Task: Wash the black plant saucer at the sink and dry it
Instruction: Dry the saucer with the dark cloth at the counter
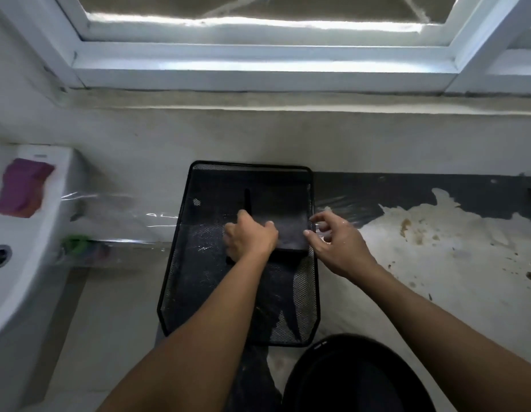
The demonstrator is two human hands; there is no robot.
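A flat black rectangular saucer (pixel 283 224) leans inside a black wire-mesh basket (pixel 181 263) that stands on the floor against the wall. My left hand (pixel 249 237) grips the saucer's left edge, fingers curled over its top. My right hand (pixel 337 242) hovers at the basket's right rim, just beside the saucer's right edge, with fingers spread and loosely bent and nothing held. It looks wet. The saucer's lower left part is hidden behind my left hand.
A white sink (pixel 23 263) with a drain hole is at the left, and a purple sponge (pixel 22 187) lies on its ledge. A round black object (pixel 356 379) sits at the bottom near my legs. Stained floor spreads right; a window frame (pixel 258 69) runs above.
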